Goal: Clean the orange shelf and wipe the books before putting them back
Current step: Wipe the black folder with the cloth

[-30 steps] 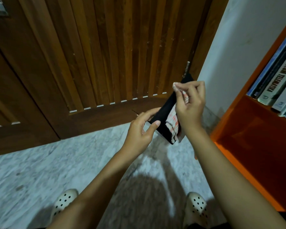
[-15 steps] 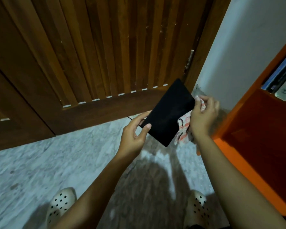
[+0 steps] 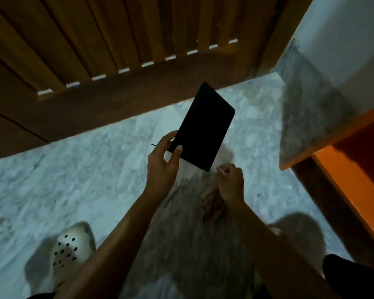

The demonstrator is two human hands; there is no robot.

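Note:
A thin black book [image 3: 205, 126] is held up over the marble floor, its cover facing me. My left hand [image 3: 164, 162] grips its lower left corner between thumb and fingers. My right hand [image 3: 230, 183] is below the book, apart from it, fingers curled round a patterned cleaning cloth [image 3: 213, 203] that hangs blurred beneath the wrist. The orange shelf [image 3: 341, 175] shows only its lower edge and dark red inside at the far right.
A slatted wooden door [image 3: 117, 39] fills the top of the view. A white wall [image 3: 343, 29] with a grey marble skirting [image 3: 307, 108] stands at the right. My feet in white perforated clogs [image 3: 71, 249] stand on the marble floor [image 3: 63, 180].
My right hand with the cloth has come off the book and dropped below it. The view has tilted down, so the books on the shelf are out of sight.

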